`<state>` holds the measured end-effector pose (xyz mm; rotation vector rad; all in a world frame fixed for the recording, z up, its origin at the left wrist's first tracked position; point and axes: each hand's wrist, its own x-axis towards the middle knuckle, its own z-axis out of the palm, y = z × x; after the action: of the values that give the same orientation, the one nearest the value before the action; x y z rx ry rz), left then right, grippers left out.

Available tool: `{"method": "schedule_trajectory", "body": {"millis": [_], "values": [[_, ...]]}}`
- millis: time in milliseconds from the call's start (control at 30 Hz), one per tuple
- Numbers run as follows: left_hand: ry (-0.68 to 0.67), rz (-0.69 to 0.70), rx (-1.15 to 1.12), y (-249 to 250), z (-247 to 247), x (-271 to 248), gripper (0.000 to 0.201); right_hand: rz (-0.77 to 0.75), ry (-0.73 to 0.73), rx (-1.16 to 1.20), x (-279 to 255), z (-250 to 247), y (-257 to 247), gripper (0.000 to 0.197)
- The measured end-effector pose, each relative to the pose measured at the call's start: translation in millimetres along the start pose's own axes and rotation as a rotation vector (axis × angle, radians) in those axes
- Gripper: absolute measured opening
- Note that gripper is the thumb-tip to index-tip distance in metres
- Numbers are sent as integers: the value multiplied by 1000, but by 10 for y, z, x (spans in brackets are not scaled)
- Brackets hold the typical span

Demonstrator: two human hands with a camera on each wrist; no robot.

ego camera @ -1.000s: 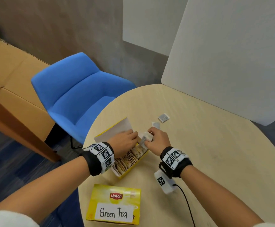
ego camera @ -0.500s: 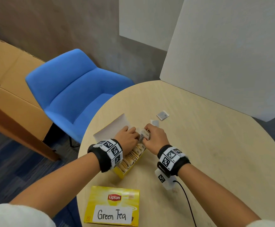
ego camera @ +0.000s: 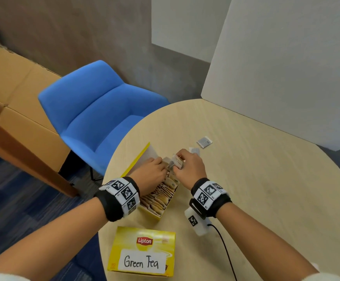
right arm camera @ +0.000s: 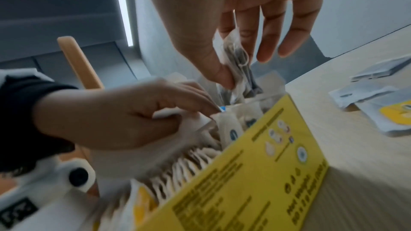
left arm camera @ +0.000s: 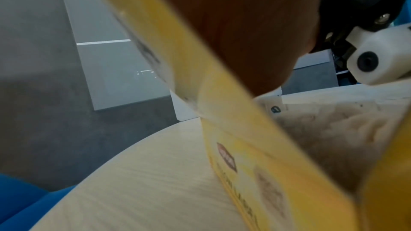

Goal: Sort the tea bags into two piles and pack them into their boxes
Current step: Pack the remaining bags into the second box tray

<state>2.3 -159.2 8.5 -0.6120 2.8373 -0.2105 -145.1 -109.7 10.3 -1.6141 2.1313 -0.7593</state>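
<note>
Fingers (right arm camera: 224, 69) of the right hand (ego camera: 189, 169) pinch a small bunch of dark tea bags (right arm camera: 240, 59) just above the far end of the open yellow box (right arm camera: 255, 164), thumb against forefinger, the other fingers straight. The left hand (ego camera: 151, 175) reaches into that box, its curled fingers seemingly gripping pale tea bags (right arm camera: 231, 129), though blur hides the detail. Nearer on the table (ego camera: 266, 179) lies a closed Lipton box (ego camera: 142, 252) labelled "Green Tea"; two loose sachets (ego camera: 204, 141) lie beyond the hands.

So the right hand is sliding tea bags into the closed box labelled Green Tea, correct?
Not quite. The right hand is sliding its tea bags into the open box farther back; the Green Tea box sits closed and untouched, as the head view shows.
</note>
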Motion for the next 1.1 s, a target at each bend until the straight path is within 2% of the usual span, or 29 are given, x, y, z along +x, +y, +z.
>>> {"method": "schedule_trajectory", "body": {"millis": [167,300,333,467,533,600,700,867,967,1100], "values": [[21,-2,-21,-7,2,-118,34,-169,51,-86,-20,181,-91,21],[28,-38,-118,22,-23,-143,37,-285,71,-120,-2,181,-160,15],[32,-64,-166,38,-26,-133,40,-256,113,-52,9,133,-144,13],[35,-223,-534,109,-37,-2,61,55,180,272,39,-166,49,17],[29,-276,-692,130,-25,60,62,128,157,333,32,-243,166,19],[9,-287,-739,136,-6,86,62,172,100,343,-3,-247,238,20],[-3,-244,-688,137,0,88,59,207,69,324,-54,-192,309,20],[1,-182,-462,142,14,79,47,160,51,277,-76,-180,251,20],[28,-138,-420,137,-4,86,43,119,47,266,-88,-186,220,21],[-8,-115,-448,95,-19,100,41,114,46,272,-91,-197,210,22]]}}
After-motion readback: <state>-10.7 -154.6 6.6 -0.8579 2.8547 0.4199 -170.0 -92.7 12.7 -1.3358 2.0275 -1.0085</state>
